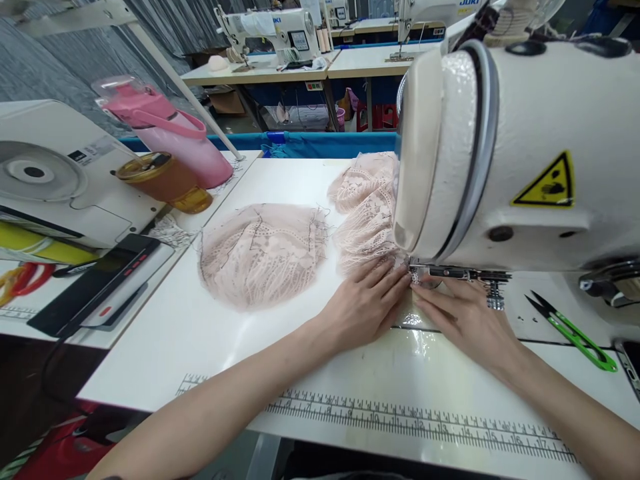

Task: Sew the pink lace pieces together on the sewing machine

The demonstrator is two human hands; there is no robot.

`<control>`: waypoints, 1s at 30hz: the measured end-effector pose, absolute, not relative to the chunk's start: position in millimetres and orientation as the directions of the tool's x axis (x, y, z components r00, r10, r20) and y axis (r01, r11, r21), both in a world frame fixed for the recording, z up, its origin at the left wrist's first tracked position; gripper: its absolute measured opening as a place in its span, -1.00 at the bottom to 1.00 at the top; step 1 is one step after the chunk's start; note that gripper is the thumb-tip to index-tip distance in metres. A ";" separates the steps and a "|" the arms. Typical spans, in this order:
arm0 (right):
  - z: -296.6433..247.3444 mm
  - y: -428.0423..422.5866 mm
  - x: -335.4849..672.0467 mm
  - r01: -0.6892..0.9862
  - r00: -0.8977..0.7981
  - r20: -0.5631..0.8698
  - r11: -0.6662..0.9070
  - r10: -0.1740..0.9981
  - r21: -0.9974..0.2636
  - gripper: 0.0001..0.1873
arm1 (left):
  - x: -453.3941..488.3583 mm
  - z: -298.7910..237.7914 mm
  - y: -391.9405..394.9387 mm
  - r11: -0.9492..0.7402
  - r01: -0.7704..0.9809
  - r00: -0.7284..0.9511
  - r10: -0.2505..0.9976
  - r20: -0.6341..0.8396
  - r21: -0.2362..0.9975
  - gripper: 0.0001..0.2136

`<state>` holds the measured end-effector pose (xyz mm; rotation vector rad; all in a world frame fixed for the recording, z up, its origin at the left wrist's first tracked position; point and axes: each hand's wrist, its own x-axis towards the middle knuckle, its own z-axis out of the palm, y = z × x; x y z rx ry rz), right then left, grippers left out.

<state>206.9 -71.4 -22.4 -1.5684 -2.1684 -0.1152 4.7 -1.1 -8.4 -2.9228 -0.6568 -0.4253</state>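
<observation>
A piece of pale pink lace fabric lies bunched beside the sewing machine, its right edge running under the needle area. My left hand rests flat on the near end of this lace, fingers stretched toward the presser foot. Just right of the foot, my right hand has its thumb and fingers closed at the lace edge; the machine's metal attachment hides part of the fingers. Another pale pink lace piece, with dark loose threads, lies flat to the left.
Green thread snips lie on the right, near a phone. A printed ruler runs along the front edge. On the left stand a pink bottle, an amber cup and a black box. Other sewing machines stand behind.
</observation>
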 end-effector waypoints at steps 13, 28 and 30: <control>-19.6 -74.1 198.2 0.928 -0.206 0.326 0.290 0.923 -0.234 -0.58 | 4.9 -6.1 -0.8 -0.888 0.456 0.859 0.421 0.291 -0.061 -0.62; -24.5 -68.7 199.6 0.955 -0.234 0.360 0.282 0.903 -0.087 -0.58 | 6.9 -8.8 -1.8 -0.859 0.508 0.842 0.480 0.245 -0.062 -0.56; -23.1 -68.8 198.7 0.956 -0.244 0.367 0.287 0.898 -0.066 -0.58 | 7.0 -8.2 -2.2 -0.856 0.513 0.841 0.487 0.236 -0.062 -0.56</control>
